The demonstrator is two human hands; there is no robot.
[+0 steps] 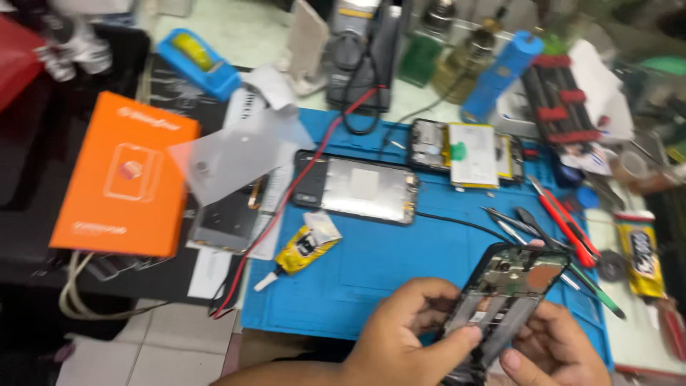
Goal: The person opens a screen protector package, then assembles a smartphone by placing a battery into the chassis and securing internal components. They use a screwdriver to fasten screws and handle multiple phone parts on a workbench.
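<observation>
The light is bright and even, with soft shadows. The whole picture is blurry. The orange box (125,174) glows strongly. The shiny phone screen (364,189) shows pale glare. The top corners look dark and smeared.

An orange box (125,175) lay left of the blue mat (379,271). On the mat sat a yellow glue tube (304,246), a bare phone screen (361,188) and red-handled tools (568,225).

Pale tiled floor (171,343) below — light worktop (250,32) under blue mat (371,271), evenly lit.
</observation>
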